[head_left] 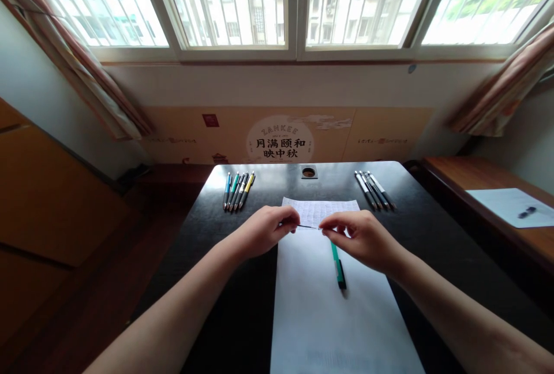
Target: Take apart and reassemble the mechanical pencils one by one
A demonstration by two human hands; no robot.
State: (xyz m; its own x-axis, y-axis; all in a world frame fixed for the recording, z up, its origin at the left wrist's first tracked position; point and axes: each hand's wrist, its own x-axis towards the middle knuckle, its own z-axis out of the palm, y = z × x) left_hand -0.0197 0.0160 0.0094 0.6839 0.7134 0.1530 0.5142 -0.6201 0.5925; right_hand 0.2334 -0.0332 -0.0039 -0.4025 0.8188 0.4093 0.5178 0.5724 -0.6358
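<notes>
At frame centre, I observe the left hand (pixel 272 227) pinching a thin rod (pixel 308 226); right hand (pixel 362 236) nearly closed at its tip, grip unclear; green pen (pixel 338 267) below.

Barred windows (pixel 234 7) glow bright in the pale far wall (pixel 208 85), between curtains (pixel 82 68) left and right; brown cabinetry (pixel 52 195) stands left by reddish floor (pixel 69 325), a wooden table (pixel 450 171) right.
</notes>
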